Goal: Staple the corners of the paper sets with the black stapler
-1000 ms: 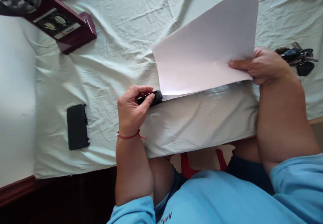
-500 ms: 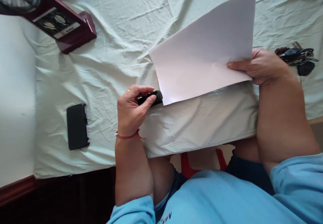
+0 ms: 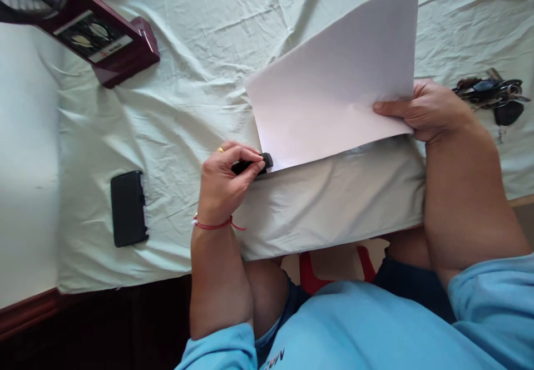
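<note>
Paper (image 3: 334, 80) is between your hands, long side slanting up to the right, near left corner right at the black stapler (image 3: 267, 161). Your left hand (image 3: 227, 178) is closest to that corner, thumb and fingers closed round the stapler; your right hand (image 3: 438, 111) pinches the right end. Can't really tell if the corner's inside the stapler's mouth

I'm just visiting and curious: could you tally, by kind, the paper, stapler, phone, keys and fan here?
Paper, counted as one batch, sheets not countable: 1
Stapler: 1
Phone: 1
Bunch of keys: 1
Fan, partly out of view: 1
Total: 5
</note>
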Motion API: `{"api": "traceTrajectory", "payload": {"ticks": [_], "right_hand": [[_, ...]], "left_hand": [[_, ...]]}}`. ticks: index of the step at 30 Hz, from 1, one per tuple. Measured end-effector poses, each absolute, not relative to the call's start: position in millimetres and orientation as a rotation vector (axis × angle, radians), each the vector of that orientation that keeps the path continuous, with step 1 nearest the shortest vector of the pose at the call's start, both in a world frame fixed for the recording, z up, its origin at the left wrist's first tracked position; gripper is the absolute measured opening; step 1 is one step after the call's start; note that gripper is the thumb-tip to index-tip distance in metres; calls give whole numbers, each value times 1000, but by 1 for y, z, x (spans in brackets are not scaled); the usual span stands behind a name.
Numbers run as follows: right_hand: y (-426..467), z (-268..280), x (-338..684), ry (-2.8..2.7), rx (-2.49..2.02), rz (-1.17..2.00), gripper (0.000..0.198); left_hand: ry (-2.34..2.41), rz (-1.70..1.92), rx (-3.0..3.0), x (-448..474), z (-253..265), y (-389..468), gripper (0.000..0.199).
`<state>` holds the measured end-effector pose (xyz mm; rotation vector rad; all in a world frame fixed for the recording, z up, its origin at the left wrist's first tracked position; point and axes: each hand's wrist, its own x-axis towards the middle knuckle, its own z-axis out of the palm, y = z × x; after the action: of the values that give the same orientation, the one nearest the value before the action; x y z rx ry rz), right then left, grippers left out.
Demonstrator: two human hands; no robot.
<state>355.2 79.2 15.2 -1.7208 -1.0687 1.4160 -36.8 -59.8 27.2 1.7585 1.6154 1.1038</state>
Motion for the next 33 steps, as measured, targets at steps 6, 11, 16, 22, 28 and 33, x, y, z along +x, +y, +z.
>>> {"api": "traceTrajectory", "payload": {"ticks": [6,11,16,22,28,33], "right_hand": [[76,16,350,-1046,-1687,1393,20],[75,17,343,-1018,-1596,1350,28],[76,20,333,-954,-1435,1277,28],[73,29,331,-1008,-1281,1177,21],[66,29,325,-1012,-1208,1269,20],[62,25,321,-1011,-1220,1325,27]], "left_hand": [[1601,951,1740,-35,31,-52,10],[1595,1056,1612,-33,32,-55,6],[1632,1208,1538,-28,29,-61,11],[1725,1490,1299,-22,25,-58,51],[1618,1486,1169,-22,25,-54,84],[1546,1437,1302,-20,27,-57,59]]}}
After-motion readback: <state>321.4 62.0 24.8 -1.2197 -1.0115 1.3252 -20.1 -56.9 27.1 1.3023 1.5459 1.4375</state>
